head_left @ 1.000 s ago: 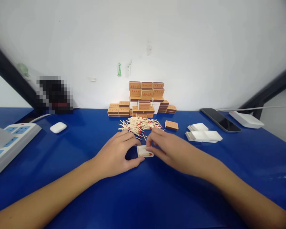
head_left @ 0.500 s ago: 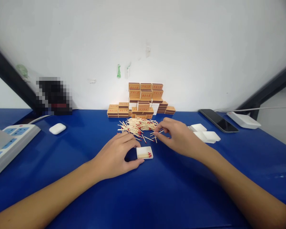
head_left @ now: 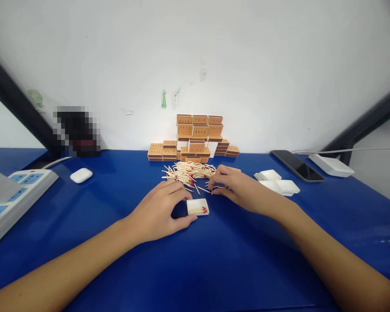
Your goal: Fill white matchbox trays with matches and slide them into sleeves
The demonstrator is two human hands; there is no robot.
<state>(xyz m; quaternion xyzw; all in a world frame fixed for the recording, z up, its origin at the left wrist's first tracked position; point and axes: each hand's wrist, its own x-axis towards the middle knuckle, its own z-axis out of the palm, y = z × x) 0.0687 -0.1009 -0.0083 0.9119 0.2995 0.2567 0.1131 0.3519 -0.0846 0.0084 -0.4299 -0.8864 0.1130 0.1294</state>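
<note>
My left hand (head_left: 159,212) steadies a small white matchbox tray (head_left: 195,203) on the blue table, thumb at its near edge and fingers at its far left corner. Several red-tipped matches (head_left: 196,212) lie side by side along the tray's near side. To the right, my right hand (head_left: 242,187) is down at the edge of a loose match pile (head_left: 190,173), with thumb and fingertips closed around a single match (head_left: 212,192). The fingers partly cover that match. Other stray matches lie just left of these fingertips.
Stacked orange matchboxes (head_left: 199,131) stand behind the pile by the wall. More white trays (head_left: 287,186) lie at right, near a phone (head_left: 297,166) and a white flat box (head_left: 331,165). A power strip (head_left: 22,195) and white earbud case (head_left: 81,175) are at left.
My right hand has lowered, and its fingertips have closed in on a stray match. My left hand keeps its hold on the tray. The whole view has shifted slightly.
</note>
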